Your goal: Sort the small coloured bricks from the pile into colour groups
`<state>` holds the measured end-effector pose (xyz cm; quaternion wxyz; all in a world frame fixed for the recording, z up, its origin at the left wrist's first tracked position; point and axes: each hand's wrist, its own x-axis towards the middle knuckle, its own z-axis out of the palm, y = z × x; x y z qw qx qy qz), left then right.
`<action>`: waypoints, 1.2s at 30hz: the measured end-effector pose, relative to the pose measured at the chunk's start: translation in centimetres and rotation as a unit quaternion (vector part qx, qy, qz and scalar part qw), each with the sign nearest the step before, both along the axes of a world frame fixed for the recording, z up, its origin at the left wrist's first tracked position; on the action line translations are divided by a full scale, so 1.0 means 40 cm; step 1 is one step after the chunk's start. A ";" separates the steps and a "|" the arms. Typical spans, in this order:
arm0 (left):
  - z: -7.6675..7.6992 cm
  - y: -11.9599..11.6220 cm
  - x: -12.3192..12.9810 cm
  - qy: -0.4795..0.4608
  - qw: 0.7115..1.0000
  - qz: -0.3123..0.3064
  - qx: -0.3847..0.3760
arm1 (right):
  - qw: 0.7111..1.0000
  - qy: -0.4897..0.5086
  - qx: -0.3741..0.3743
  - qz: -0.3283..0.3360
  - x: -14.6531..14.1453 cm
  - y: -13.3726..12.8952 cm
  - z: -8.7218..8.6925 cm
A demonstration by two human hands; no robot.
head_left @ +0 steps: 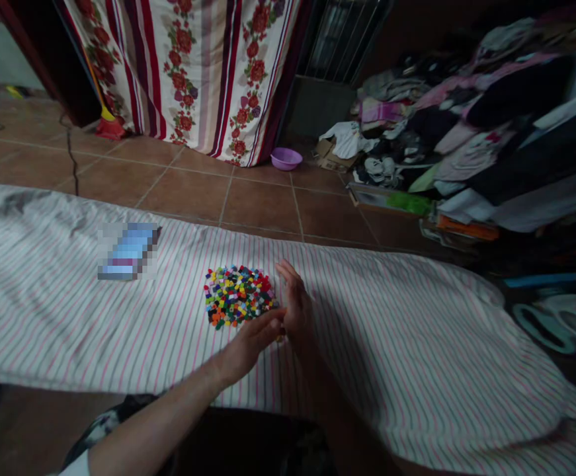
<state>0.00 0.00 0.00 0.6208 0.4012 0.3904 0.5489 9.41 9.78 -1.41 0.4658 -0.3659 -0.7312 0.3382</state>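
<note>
A flat pile of small multicoloured cube-like pieces [238, 296] lies on a striped cloth [391, 311]. My right hand [298, 305] stands on edge along the right side of the pile, fingers stretched forward. Against its palm side, my left hand [252, 340] reaches along the pile's near edge with its fingers extended. The fingertips of the left hand touch or overlap the right hand near the wrist. A few pieces show just below where the hands meet. Neither hand is seen to grip anything, though the space between them is partly hidden.
Left of the pile lies a blurred-out flat rectangular object [131, 251]. Beyond the cloth is a tiled floor [188, 195] with a purple basin [286, 158], a red broom [110, 125] and a floral curtain [183, 73]. Heaped clothes [431, 125] fill the right side.
</note>
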 end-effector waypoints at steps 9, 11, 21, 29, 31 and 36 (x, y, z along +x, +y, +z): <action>0.013 0.015 -0.054 0.354 0.915 0.162 0.103 | 0.998 -0.045 0.005 -0.041 -0.049 0.046 -0.021; 0.007 0.015 -0.067 0.447 0.855 0.212 0.155 | 0.994 -0.091 0.046 -0.038 -0.052 0.066 -0.031; -0.025 -0.006 -0.122 0.604 0.725 0.269 0.193 | 0.957 -0.255 0.140 0.000 -0.059 0.114 -0.069; -0.032 -0.007 -0.130 0.629 0.703 0.271 0.191 | 0.958 -0.265 0.104 -0.026 -0.104 0.107 -0.078; -0.035 -0.006 -0.132 0.627 0.702 0.276 0.196 | 0.961 -0.254 0.100 -0.030 -0.113 0.102 -0.072; -0.034 -0.001 -0.142 0.624 0.703 0.284 0.190 | 0.977 -0.189 0.090 -0.045 -0.115 0.099 -0.044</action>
